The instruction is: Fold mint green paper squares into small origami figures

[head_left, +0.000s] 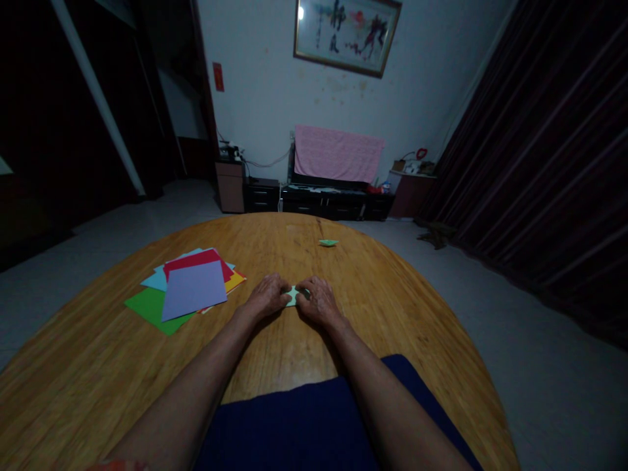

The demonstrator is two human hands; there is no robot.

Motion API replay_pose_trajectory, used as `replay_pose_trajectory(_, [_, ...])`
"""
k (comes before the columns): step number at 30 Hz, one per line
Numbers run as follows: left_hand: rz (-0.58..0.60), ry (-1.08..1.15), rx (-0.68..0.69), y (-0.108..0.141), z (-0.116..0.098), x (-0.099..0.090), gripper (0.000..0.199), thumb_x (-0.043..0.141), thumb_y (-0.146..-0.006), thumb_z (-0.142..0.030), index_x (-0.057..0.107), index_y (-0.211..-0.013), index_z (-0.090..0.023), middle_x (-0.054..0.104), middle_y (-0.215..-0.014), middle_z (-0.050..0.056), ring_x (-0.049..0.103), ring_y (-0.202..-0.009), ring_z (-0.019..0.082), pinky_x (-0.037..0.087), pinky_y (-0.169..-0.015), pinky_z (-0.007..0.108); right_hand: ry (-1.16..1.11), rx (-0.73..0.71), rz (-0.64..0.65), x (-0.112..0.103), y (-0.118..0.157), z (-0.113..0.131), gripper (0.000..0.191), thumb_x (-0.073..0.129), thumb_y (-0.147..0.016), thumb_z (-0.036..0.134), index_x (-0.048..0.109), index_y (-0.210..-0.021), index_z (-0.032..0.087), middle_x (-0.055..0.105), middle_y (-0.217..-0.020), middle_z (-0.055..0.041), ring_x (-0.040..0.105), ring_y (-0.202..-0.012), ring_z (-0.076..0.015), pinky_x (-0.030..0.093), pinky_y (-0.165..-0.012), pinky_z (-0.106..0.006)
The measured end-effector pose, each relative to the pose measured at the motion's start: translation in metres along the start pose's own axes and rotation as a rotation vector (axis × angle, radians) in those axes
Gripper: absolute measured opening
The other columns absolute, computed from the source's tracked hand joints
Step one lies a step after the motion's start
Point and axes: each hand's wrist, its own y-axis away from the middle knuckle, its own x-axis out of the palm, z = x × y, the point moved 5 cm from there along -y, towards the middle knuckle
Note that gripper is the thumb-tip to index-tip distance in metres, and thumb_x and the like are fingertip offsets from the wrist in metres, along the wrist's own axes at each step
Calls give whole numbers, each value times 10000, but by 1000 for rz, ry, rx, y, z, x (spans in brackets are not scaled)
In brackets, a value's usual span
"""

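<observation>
A small pale green piece of paper (293, 296) lies on the wooden table between my two hands. My left hand (269, 294) grips its left end, thumb and fingers closed on it. On the right end, my right hand (318, 299) holds the paper in the same way. The fingers cover both ends, so only the middle shows. Farther back and a little to the right, a small folded green paper piece (328, 243) rests on the table by itself.
Loose coloured sheets, a purple one (195, 290) on top, lie at the left of the round table (417, 327). Dark blue cloth (294, 425) covers the near edge. Beyond stand a low black cabinet (324, 204) and a screen under a pink towel (338, 154).
</observation>
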Motion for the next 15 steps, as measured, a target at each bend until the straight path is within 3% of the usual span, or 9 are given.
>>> replay_pose_trajectory(15, [40, -42, 94, 10, -4, -2, 360, 530, -812, -326, 638, -1139, -221, 593, -1097, 77, 525, -1035, 210, 400, -911, 285, 28, -20, 62, -3, 3, 4, 245, 585, -797, 265, 634, -1023, 185, 580, -998, -68, 487, -966, -198, 342, -888, -338])
